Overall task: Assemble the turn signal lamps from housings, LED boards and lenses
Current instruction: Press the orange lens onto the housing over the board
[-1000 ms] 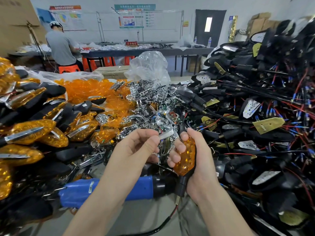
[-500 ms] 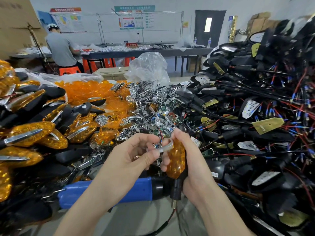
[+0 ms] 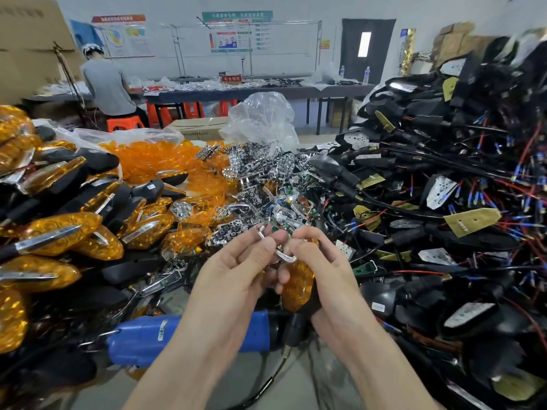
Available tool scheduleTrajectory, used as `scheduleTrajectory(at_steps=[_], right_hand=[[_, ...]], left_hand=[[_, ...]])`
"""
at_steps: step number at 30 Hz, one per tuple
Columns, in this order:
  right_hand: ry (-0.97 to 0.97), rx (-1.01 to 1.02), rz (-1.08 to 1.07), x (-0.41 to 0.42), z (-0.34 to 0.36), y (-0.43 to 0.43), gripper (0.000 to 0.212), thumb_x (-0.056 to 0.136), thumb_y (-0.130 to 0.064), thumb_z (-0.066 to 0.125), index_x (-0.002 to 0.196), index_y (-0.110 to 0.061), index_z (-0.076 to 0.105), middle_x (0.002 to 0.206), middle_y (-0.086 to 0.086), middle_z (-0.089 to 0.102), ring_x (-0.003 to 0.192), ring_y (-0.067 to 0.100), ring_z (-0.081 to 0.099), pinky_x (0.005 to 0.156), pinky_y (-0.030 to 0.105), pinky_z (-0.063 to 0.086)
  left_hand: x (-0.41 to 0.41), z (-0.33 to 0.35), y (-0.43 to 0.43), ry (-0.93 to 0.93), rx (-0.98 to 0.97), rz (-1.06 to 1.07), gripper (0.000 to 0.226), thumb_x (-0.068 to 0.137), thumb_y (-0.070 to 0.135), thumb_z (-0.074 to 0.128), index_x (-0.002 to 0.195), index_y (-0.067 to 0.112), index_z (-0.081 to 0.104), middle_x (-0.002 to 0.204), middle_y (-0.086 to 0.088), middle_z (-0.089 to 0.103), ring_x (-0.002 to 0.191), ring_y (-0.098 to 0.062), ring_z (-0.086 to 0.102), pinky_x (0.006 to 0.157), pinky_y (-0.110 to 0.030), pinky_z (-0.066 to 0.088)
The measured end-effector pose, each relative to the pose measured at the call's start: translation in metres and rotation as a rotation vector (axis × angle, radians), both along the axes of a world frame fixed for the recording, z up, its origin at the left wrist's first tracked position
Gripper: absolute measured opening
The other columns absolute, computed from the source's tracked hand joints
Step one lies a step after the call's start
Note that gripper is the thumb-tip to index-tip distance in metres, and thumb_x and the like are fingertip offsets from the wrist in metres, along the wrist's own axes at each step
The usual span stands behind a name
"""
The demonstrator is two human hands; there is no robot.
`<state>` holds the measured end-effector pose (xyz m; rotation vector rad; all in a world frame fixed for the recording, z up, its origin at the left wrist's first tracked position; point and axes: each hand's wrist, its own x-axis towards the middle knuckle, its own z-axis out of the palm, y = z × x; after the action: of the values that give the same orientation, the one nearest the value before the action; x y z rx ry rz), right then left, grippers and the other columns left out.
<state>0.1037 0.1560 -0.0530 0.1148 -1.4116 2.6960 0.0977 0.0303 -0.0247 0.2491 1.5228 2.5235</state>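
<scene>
Nearing the lamp (image 3: 297, 284), left hand's (image 3: 236, 267) chrome strip (image 3: 285, 256) seemingly touches it.

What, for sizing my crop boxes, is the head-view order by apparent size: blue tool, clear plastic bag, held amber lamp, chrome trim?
1. blue tool, though partly hidden
2. clear plastic bag, farther away, so real size unsure
3. amber lamp
4. chrome trim

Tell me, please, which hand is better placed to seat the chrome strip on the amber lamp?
Probably the left: the left hand pinches the chrome strip at the lamp's top end, while the right hand grips the amber lamp and steadies it.
</scene>
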Motion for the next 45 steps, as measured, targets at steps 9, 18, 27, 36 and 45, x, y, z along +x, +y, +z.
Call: scheduleTrajectory(at_steps=[9,18,27,36,45], right_hand=[[-0.096,-0.212,-0.141,-0.002,0.008,0.005,0.032,0.085,-0.042,0.066,0.059,-0.024,0.063,0.068,0.001,0.061,0.054,0.015,0.059,0.047,0.028,0.049],[-0.149,-0.202,-0.176,0.001,0.007,0.007,0.043,0.098,-0.037,0.052,0.058,-0.025,0.058,0.077,-0.002,0.067,0.065,0.014,0.062,0.070,0.036,0.047],[-0.145,-0.066,-0.201,0.000,0.002,0.004,0.035,0.091,-0.045,0.059,0.064,-0.025,0.068,0.082,-0.002,0.071,0.067,0.013,0.065,0.057,0.029,0.053],[-0.122,-0.031,-0.170,-0.002,0.001,0.004,0.032,0.080,-0.049,0.060,0.061,-0.025,0.068,0.075,-0.001,0.067,0.063,0.014,0.062,0.054,0.029,0.052],[-0.116,-0.067,-0.158,-0.002,0.001,0.003,0.038,0.088,-0.045,0.059,0.058,-0.023,0.057,0.079,-0.002,0.068,0.070,0.016,0.062,0.069,0.035,0.050]], left_hand=[[0.008,-0.003,-0.009,0.440,-0.636,0.174,0.033,0.078,0.054,0.058,0.110,0.056,0.064,0.099,0.026,0.072,0.091,0.012,0.064,0.079,-0.005,0.048],[0.015,-0.012,0.007,0.629,-0.792,0.191,0.032,0.086,0.040,0.057,0.116,0.045,0.066,0.098,0.025,0.065,0.091,0.003,0.062,0.070,-0.005,0.041],[0.017,-0.011,0.009,0.646,-0.772,0.218,0.030,0.089,0.044,0.054,0.118,0.046,0.064,0.088,0.019,0.062,0.076,0.002,0.059,0.061,-0.006,0.038],[0.015,-0.010,0.006,0.599,-0.752,0.181,0.030,0.088,0.047,0.054,0.114,0.048,0.068,0.078,0.009,0.057,0.065,-0.004,0.053,0.056,-0.009,0.034],[0.015,-0.017,0.010,0.642,-0.843,0.225,0.026,0.090,0.050,0.050,0.109,0.051,0.068,0.089,0.012,0.058,0.084,-0.008,0.058,0.062,-0.016,0.041]])
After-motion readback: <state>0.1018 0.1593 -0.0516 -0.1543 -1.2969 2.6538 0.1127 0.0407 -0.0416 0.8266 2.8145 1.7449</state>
